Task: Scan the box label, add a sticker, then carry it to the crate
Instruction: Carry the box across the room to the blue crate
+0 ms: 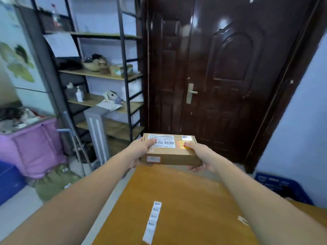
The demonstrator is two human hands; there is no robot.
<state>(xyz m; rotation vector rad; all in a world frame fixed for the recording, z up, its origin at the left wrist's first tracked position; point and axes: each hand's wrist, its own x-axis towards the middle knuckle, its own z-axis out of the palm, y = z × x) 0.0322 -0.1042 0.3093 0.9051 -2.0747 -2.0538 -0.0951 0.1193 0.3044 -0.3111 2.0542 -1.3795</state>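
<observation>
A small brown cardboard box (172, 157) is held in the air past the far edge of the wooden table (185, 200). Its top carries a white barcode label (165, 141), a small white sticker (187, 138) and a yellow-red sticker (182, 145). My left hand (141, 151) grips the box's left end, thumb on the white label. My right hand (200, 154) grips the right end, thumb on the yellow sticker. A strip of white stickers (153, 221) lies on the table near me. A dark blue crate (281, 186) stands on the floor at the right.
A dark brown door (221, 76) is straight ahead. A black metal shelf (106, 75) with wooden boards and clutter stands at the left. A purple tub (35, 147), a blue bin (8, 181) and green cloth (53, 183) crowd the floor at the left.
</observation>
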